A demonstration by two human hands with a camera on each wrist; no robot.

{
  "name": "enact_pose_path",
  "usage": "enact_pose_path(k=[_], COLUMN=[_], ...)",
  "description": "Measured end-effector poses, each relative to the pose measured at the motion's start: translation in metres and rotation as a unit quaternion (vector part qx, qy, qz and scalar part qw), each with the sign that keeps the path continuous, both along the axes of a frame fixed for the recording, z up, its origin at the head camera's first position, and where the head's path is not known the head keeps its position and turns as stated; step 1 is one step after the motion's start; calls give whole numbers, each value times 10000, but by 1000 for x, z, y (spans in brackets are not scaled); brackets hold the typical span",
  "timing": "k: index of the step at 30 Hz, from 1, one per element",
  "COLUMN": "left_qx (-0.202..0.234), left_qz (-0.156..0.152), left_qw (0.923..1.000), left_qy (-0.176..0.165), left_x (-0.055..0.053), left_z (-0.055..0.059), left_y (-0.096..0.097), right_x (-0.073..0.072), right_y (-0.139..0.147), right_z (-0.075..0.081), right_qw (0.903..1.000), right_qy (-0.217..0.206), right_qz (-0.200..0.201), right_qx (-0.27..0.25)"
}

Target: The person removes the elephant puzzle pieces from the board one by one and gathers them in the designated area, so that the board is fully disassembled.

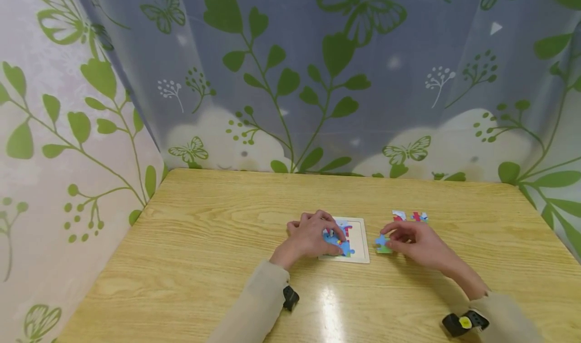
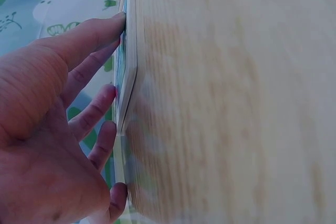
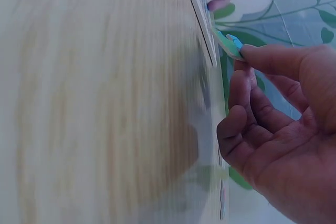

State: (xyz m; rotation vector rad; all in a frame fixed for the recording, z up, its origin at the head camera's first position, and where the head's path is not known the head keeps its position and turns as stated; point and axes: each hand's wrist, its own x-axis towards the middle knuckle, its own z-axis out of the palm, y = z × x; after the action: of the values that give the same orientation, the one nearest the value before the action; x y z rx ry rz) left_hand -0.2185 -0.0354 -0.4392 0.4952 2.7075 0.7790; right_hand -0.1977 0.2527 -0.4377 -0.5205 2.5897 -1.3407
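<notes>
A square puzzle board (image 1: 361, 240) with a pale rim lies on the table, its left part filled with joined blue pieces (image 1: 347, 247). Over that part lies my left hand (image 1: 310, 234), fingers spread, with fingertips touching the pieces; in the left wrist view, the left thumb and fingers (image 2: 92, 111) rest on the board's face. Right of the board, my right hand (image 1: 419, 242) pinches a blue and green puzzle piece (image 1: 382, 244) between thumb and fingers. In the right wrist view this piece (image 3: 229, 45) is held tilted, above the tabletop.
Behind the right hand lie loose puzzle pieces, one white and red (image 1: 399, 215) and one red and blue (image 1: 416, 216). The wooden table (image 1: 218, 217) ends at a patterned curtain (image 1: 290, 80) at the back and left.
</notes>
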Motion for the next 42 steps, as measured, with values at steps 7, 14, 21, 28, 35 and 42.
enact_pose_path(k=[7,14,21,28,35,42], left_qx=[-36,-22,29,18,2,14], left_qz=[-16,-25,0,-6,-14,-32], left_qw=[10000,10000,10000,10000,10000,10000], left_qy=[-33,-7,16,-10,-13,-28], left_x=[1,0,1,0,0,0], left_z=[0,0,-1,-2,0,0], left_y=[0,0,0,0,-1,-1], right_x=[3,7,9,8,2,-4], right_y=[19,37,51,65,79,91], right_z=[-2,-4,-4,-7,-8,-9], right_qw=[9993,9983,9968,9950,9934,9922], right_qy=[-65,-28,21,209,358,284], right_qz=[-304,-526,-722,-895,-975,-1050], right_qx=[213,243,342,386,496,605])
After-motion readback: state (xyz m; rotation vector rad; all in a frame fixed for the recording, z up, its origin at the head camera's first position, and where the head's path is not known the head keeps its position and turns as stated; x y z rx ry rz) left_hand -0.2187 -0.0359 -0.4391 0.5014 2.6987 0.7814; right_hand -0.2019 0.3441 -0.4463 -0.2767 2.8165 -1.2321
